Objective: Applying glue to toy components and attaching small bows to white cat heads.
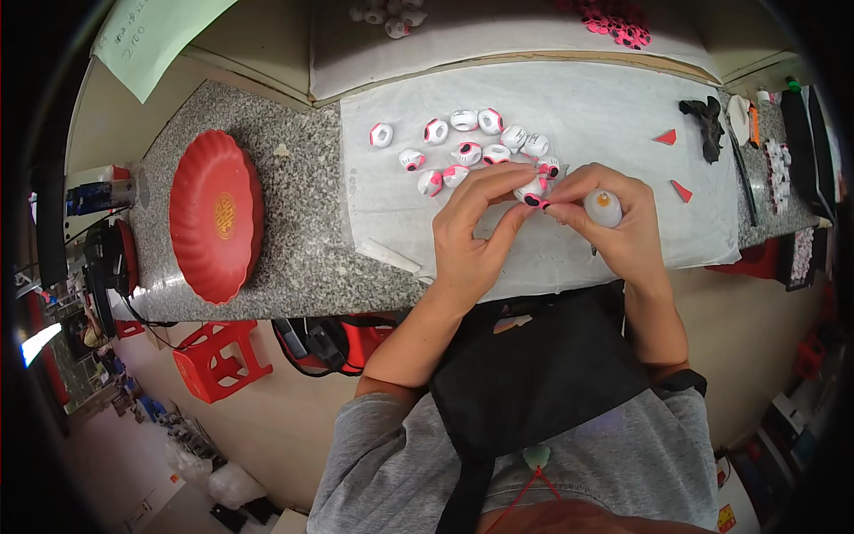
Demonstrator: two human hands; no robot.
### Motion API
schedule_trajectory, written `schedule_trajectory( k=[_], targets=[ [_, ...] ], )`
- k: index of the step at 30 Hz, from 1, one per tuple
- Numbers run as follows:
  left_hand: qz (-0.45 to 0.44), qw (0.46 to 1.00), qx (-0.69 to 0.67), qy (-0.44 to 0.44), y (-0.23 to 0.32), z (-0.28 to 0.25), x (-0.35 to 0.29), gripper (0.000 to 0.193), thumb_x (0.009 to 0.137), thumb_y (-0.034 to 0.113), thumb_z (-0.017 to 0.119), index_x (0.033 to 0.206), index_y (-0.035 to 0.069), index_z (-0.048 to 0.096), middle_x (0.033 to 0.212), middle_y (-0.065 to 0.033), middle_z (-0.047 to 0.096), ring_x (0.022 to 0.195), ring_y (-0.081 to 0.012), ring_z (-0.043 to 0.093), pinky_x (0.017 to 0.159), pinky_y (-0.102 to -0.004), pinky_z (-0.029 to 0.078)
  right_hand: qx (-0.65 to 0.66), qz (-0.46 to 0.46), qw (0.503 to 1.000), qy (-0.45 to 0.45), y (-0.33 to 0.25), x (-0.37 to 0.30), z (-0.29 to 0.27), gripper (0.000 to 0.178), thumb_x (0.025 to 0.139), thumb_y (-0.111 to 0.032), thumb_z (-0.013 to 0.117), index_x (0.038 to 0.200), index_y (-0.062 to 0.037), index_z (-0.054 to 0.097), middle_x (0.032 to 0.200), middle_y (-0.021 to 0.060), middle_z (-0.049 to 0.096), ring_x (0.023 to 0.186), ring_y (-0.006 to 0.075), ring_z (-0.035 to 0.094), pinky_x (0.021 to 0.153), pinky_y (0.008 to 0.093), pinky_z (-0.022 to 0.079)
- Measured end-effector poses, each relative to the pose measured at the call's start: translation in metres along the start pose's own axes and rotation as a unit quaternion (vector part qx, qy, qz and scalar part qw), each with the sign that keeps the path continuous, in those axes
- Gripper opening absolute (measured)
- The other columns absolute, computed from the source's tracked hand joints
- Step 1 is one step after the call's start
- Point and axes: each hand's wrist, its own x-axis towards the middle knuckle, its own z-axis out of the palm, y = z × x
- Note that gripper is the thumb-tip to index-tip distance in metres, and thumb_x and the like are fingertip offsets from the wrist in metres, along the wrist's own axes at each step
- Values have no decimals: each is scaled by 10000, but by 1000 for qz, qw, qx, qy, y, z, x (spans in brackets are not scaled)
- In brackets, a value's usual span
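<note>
Over the paper-covered bench, my left hand [471, 227] grips a small white rounded piece [531, 189] with pink and black parts between thumb and fingers. My right hand [633, 240] has its thumb and forefinger pinched at the piece's lower right edge, on a tiny pink-and-black part [546, 206]. Tucked in that same hand is a small whitish bottle [604, 211] with an orange-yellow spot at its end. Just beyond my fingers lie several similar white-and-pink rounded pieces [464, 120], loosely grouped.
White paper [623, 116] covers the granite bench. A red scalloped tray [191, 214] stands at left. Red cut pieces [681, 191] and a dark crumpled glove-like thing [703, 125] lie at right. Pink parts [627, 34] sit on the back shelf; a red stool [218, 360] is below.
</note>
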Motion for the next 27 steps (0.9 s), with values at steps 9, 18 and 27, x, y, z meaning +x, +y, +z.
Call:
schedule_trajectory(
  k=[9,18,27],
  targets=[
    [-67,990,-119,-39,6,-5,0,272,682,-47,558,946,-16,500,979,-100,506,943,-179,476,768,-274,427,12,26,999,19,0,-2,5,132,628,29,611,677,-14,496,677,36,523,648,83,485,591,199,374],
    [-103,960,-255,-52,6,-8,0,242,711,-61,517,948,-34,478,980,-126,498,937,-170,476,791,-268,410,71,-12,997,36,0,-3,14,254,622,29,608,848,15,493,725,48,518,635,88,487,581,207,386],
    [-116,943,-299,-92,5,-10,-1,259,704,-57,530,956,-44,472,967,-116,504,924,-167,479,801,-278,381,178,40,983,19,10,-7,14,265,619,3,632,872,13,556,789,41,552,634,81,474,606,201,399]
  ],
)
